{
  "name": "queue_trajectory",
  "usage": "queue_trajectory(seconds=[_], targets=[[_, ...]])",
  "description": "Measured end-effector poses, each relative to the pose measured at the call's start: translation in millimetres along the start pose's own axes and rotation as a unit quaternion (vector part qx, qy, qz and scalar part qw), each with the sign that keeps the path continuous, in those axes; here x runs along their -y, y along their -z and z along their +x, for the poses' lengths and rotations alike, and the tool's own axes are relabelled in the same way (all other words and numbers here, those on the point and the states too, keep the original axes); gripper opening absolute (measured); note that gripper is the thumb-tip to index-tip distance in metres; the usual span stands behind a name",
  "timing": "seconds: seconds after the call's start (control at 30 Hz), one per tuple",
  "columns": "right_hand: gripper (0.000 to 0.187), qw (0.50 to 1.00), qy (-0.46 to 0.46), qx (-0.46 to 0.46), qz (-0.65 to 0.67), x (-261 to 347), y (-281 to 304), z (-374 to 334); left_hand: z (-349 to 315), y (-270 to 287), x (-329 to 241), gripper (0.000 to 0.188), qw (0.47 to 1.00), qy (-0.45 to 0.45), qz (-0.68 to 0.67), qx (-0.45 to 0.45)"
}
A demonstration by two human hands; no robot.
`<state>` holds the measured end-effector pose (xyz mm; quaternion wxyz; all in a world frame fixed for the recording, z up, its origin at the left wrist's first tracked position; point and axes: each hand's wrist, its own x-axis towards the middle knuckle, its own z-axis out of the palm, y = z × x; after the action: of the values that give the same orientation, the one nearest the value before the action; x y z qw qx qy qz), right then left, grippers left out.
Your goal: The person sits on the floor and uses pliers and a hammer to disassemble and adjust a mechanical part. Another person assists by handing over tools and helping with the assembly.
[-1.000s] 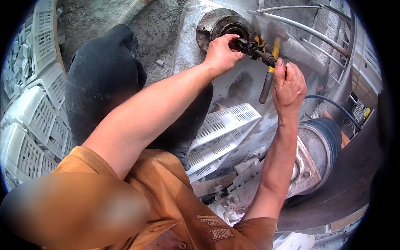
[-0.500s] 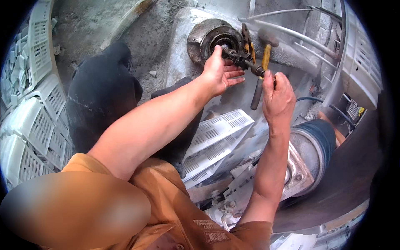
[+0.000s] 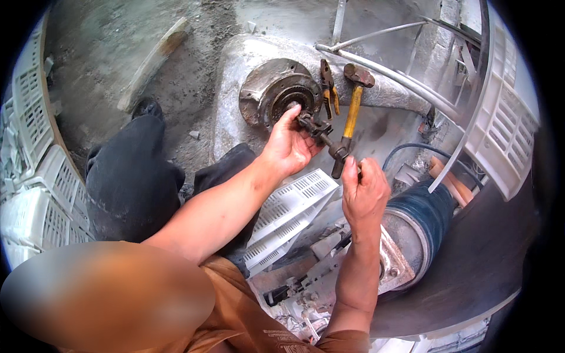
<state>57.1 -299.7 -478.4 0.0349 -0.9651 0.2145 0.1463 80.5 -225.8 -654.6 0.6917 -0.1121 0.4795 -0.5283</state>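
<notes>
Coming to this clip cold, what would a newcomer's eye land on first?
Probably the dark metal tool at a round, grimy hub, upper centre, with the left hand half open beside it and the right hand closed on its outer end. A yellow-handled hammer stands out next, right of the hub.

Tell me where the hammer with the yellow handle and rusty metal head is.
In the head view, the hammer is in the upper half, right of centre, just right of the dark, yellow-handled pliers and mostly above the person's right hand.

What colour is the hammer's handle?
The handle is yellow, dark toward its lower end; head view.
</notes>
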Motion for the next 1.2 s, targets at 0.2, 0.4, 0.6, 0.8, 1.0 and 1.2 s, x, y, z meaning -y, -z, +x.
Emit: queue_trajectory(seconds=[0.2, 0.4, 0.6, 0.8, 1.0, 1.2], targets=[[0.028, 0.999, -0.022, 0.035, 0.01, -0.2, 2.9, 0.3, -2.6, -2.2, -7.8, 0.052, 0.998, 0.023, -0.032, 0.051], [0.026, 0.996, -0.044, 0.067, 0.025, 0.9, 5.9, 2.9, 0.9, -9.1, 0.5, 0.057, 0.996, 0.015, -0.08, 0.023], [0.026, 0.995, -0.053, 0.077, 0.036, 1.7, 8.3, 4.5, 0.0, -19.8, -0.5, 0.043, 0.994, 0.038, -0.103, 0.019], [0.027, 0.995, -0.048, 0.083, 0.028, 2.3, 11.2, 5.2, 8.5, -22.0, -3.0, 0.026, 0.993, 0.052, -0.101, -0.017], [0.028, 0.995, 0.046, 0.078, -0.05, 2.8, 22.2, 18.1, 12.4, -25.2, -2.4, 0.024, 0.991, 0.037, -0.114, -0.058], [0.025, 0.995, 0.061, 0.068, -0.037, -7.4, 7.7, 13.9, 12.7, -24.4, -2.3, 0.02, 0.992, 0.038, -0.112, -0.048]])
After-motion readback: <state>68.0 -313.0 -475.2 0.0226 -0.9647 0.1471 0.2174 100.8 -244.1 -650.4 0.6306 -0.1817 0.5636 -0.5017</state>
